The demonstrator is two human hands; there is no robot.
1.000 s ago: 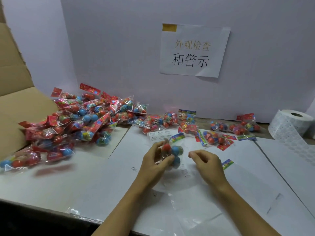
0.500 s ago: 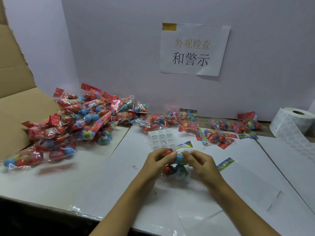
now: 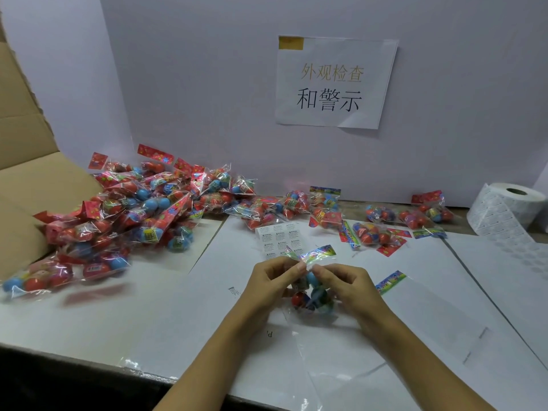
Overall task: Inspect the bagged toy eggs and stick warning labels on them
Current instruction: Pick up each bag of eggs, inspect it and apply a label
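A clear bag of red and blue toy eggs (image 3: 311, 298) hangs just above the table's middle. My left hand (image 3: 274, 280) and my right hand (image 3: 344, 284) pinch it together near its top, below its shiny colourful header strip (image 3: 318, 253). Behind the hands lies a small white sheet of warning labels (image 3: 274, 238). A big heap of bagged eggs (image 3: 133, 215) covers the left side, and a few more bags (image 3: 376, 229) lie at the back right.
A roll of white labels (image 3: 510, 209) stands at the far right. An open cardboard box (image 3: 26, 173) rises on the left. A paper sign (image 3: 335, 83) hangs on the back wall. Empty clear bags (image 3: 355, 366) and white sheets cover the table front.
My right hand has come in from the right and taken hold of the bag beside my left hand. The bag has turned so its header strip points up and right.
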